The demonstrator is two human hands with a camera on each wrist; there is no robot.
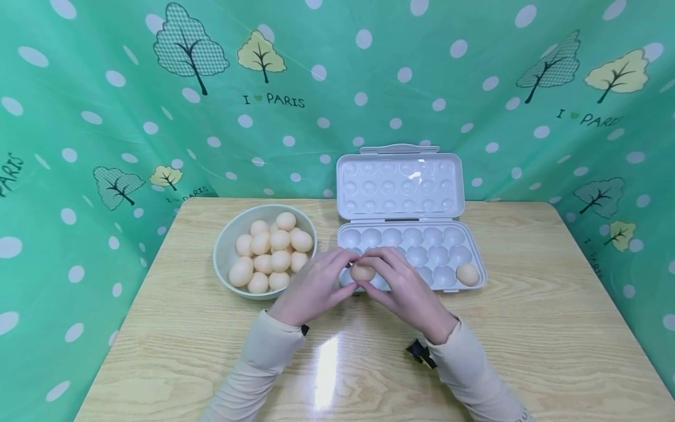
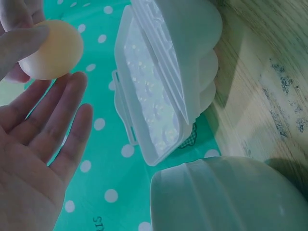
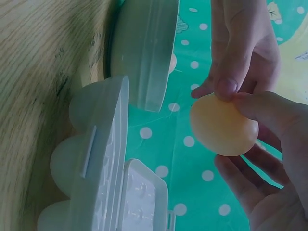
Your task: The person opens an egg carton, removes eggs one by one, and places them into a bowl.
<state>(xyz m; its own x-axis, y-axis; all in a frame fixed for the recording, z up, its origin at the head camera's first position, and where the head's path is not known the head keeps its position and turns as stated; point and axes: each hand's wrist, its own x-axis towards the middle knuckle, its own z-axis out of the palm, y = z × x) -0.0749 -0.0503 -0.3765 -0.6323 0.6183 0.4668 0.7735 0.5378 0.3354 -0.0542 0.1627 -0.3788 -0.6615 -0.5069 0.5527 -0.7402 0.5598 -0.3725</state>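
Both hands meet over the front left part of a white plastic egg box (image 1: pixel 477 249) and hold one light brown egg (image 1: pixel 362 272) between them. My left hand (image 1: pixel 314 284) pinches it with thumb and fingertips from the left. From the right, my right hand (image 1: pixel 408 287) grips the same egg, its thumb (image 3: pixel 260 107) on one side and fingertips on the other. The box stands with its lid (image 1: pixel 401 184) raised; a second egg (image 1: pixel 467 274) sits in the front right cup. Part of the front row is hidden behind the hands.
Left of the box stands a pale green bowl (image 1: pixel 224 252) with many eggs (image 1: pixel 262 242) piled inside. Both rest on a wood-grain table (image 1: pixel 548 305). A green dotted cloth (image 1: pixel 390 76) with tree prints hangs at the back and sides.
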